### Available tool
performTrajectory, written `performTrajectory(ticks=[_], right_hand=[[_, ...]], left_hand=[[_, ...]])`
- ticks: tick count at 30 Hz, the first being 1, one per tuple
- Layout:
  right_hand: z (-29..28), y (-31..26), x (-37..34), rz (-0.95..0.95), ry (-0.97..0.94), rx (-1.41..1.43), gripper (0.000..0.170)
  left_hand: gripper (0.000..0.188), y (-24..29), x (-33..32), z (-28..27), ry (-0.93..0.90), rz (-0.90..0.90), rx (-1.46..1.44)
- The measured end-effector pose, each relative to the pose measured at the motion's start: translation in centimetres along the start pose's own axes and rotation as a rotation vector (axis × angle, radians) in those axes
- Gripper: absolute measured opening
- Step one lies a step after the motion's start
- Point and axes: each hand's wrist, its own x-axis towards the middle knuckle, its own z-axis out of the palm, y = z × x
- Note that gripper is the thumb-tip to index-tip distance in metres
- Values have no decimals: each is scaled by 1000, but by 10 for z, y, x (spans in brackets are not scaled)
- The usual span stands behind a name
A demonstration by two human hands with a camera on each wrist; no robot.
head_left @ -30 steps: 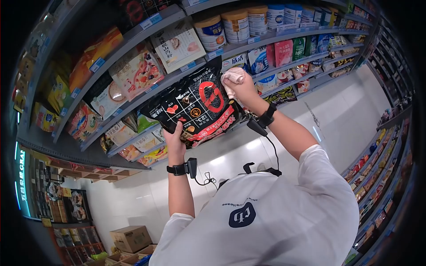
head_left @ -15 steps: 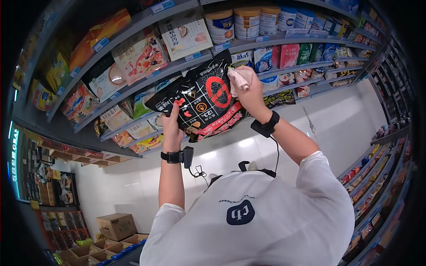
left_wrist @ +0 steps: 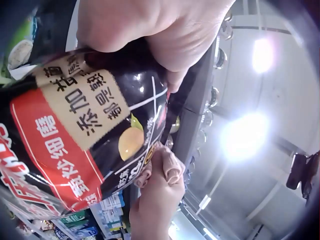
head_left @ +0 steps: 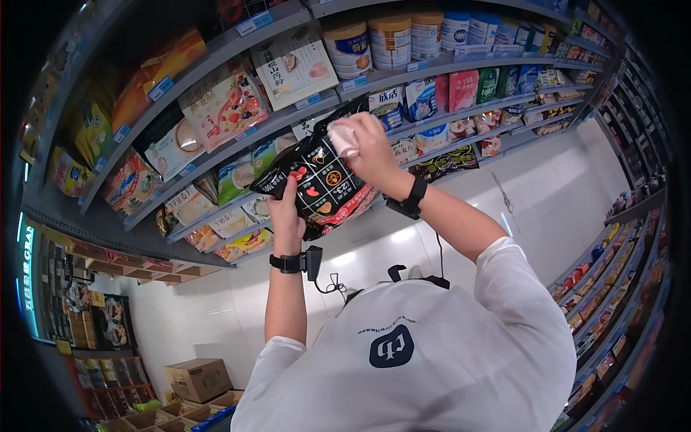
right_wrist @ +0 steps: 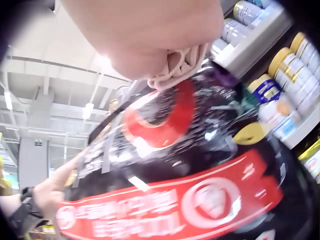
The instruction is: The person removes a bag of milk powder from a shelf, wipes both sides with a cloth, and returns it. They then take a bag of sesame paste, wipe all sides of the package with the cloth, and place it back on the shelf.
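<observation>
My left hand (head_left: 286, 219) grips a large black plastic food bag (head_left: 332, 183) by its left end, the thumb lying over the printed front. The bag is held up in front of the shelves, with red and white print and small food pictures. My right hand (head_left: 373, 155) holds a bunched pale pink cloth (head_left: 342, 138) against the upper part of the bag's front. In the right wrist view the cloth (right_wrist: 180, 70) lies at the red ring print. The left wrist view shows the bag's side panel (left_wrist: 75, 140), red and beige.
Shelves carry tins (head_left: 348, 52), a white box (head_left: 294, 68), a fruit-printed cereal pack (head_left: 227, 106) and rows of pouches (head_left: 422, 99). Another shelf unit (head_left: 612, 288) stands at the right. A cardboard carton (head_left: 199, 379) sits at the lower left above the pale floor (head_left: 237, 309).
My right hand has moved the cloth from the bag's right edge leftward onto its front, covering much of the red ring in the head view. The left hand keeps its grip.
</observation>
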Motion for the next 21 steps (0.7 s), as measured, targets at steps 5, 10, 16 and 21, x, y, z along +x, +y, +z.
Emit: performTrajectory(ticks=[5,10,16,21], right_hand=[[-6,27,4,-1,60,-97,44],[12,6,2,-78,12,50,40],[-5,41,21,169,127,-80,40],[11,5,9,-67,-40,117,42]], left_hand=[[32,6,-5,-1,-31,35,28],[33,-4,3,-1,4,-10,54],[33,2,-4,1,-73,-5,51],[33,-4,-5,8,-45,-12,53]])
